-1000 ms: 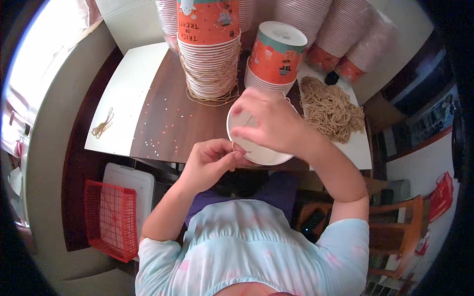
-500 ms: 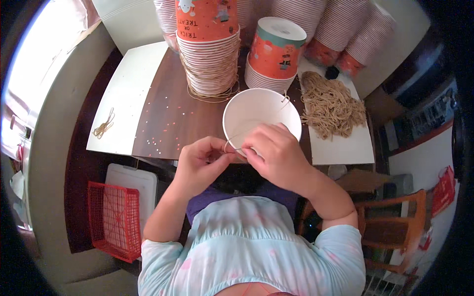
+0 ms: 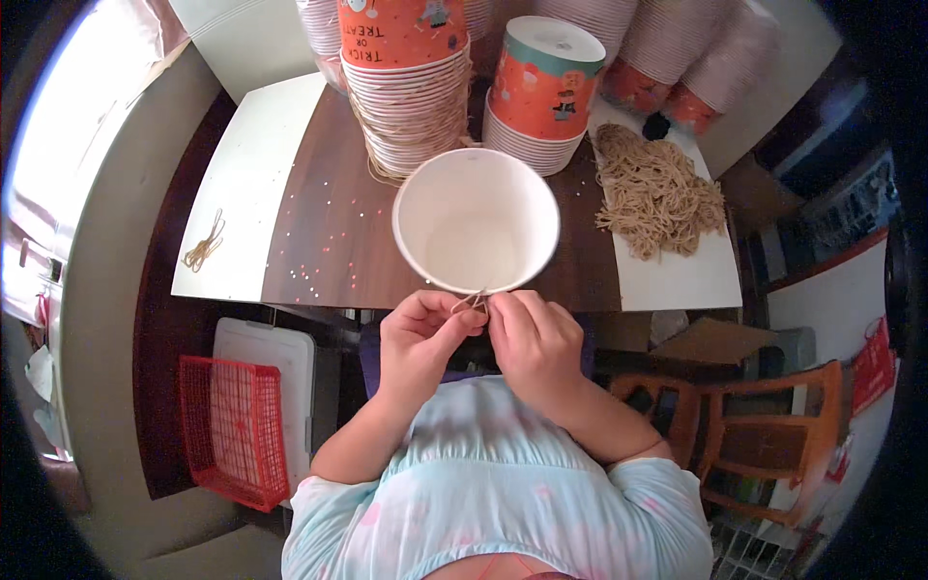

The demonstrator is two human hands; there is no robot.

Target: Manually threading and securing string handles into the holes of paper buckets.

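A paper bucket (image 3: 477,215) with a white inside stands at the table's front edge, its open mouth tilted toward me. Just at its near rim, my left hand (image 3: 425,343) pinches a thin tan cord (image 3: 470,302) between thumb and fingertips. My right hand (image 3: 537,346) is closed on the same cord, close beside the left, with the fingertips almost meeting. The cord forms a small loop or crossing by the rim. Whether it passes through the bucket's wall I cannot tell.
Behind stand a tall stack of orange-printed buckets (image 3: 406,106) with cords around it and a shorter stack (image 3: 543,92). A heap of tan cords (image 3: 660,193) lies right, a small bundle (image 3: 204,242) left. Below are a red basket (image 3: 232,430) and a wooden chair (image 3: 768,445).
The bucket has shifted left and its mouth tips more toward me. Both hands have moved to its near rim, and the right hand has dropped lower, away from over the mouth.
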